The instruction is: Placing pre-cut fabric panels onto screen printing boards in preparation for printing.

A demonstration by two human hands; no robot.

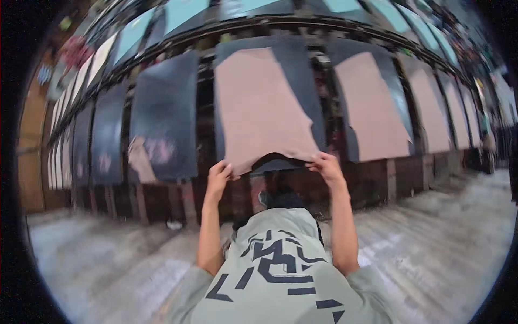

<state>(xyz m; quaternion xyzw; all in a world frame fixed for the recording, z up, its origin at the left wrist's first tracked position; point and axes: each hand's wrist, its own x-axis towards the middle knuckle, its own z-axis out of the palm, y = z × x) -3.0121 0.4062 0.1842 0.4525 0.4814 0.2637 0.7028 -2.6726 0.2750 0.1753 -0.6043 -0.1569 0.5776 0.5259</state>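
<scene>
A pink cut fabric panel lies on a dark flat board straight in front of me. My left hand pinches its near left corner, and my right hand pinches its near right corner. Between my hands the near edge curves upward and stands off the board, with a dark gap under it. On the board to the right lies another pink fabric panel. The board to the left bears faint pinkish marks and a small crumpled pink piece at its near left corner.
More boards with pink panels run off to the right. Behind a dark rail stands a second row of boards with light blue pieces. Gaps separate the boards. Dark uprights stand below their near edges, above a grey floor.
</scene>
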